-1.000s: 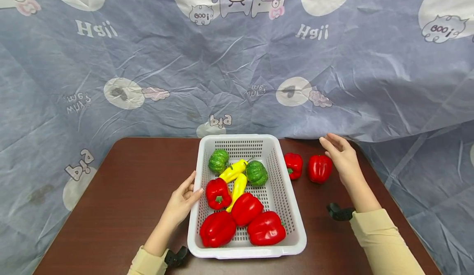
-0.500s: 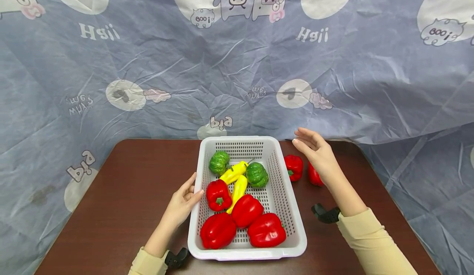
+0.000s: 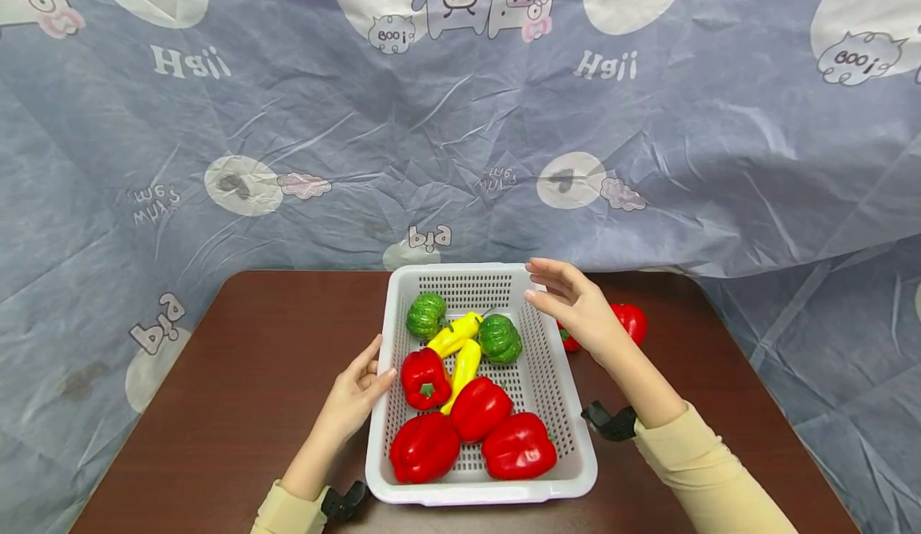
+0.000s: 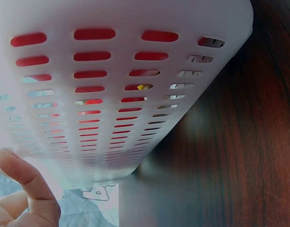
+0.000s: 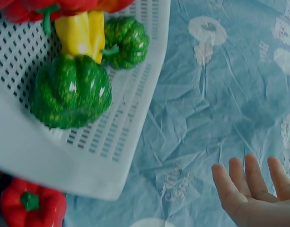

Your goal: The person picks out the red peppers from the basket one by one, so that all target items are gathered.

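Observation:
A white plastic basket (image 3: 480,489) stands on the table, holding red bell peppers (image 3: 424,448), yellow peppers (image 3: 464,370) and green ridged, pumpkin-like vegetables (image 3: 500,339). My left hand (image 3: 352,394) rests against the basket's left rim, its thumb tip at the edge and its fingers loosely extended. In the left wrist view, that hand (image 4: 29,189) is by the slotted outer wall. Over the basket's far right corner hovers my right hand (image 3: 579,310), fingers spread and holding nothing. The right wrist view shows the right hand (image 5: 253,194) apart from the basket, with nothing in it.
Two more red bell peppers lie on the brown table (image 3: 288,342) right of the basket. One red pepper (image 3: 630,322) shows beyond my right wrist; the other (image 3: 568,340) is mostly hidden by that hand. A grey-blue patterned cloth (image 3: 460,134) hangs behind the table.
My right hand has moved left from beside the outer red pepper to above the basket's far right corner. My left hand and the basket's contents look unchanged.

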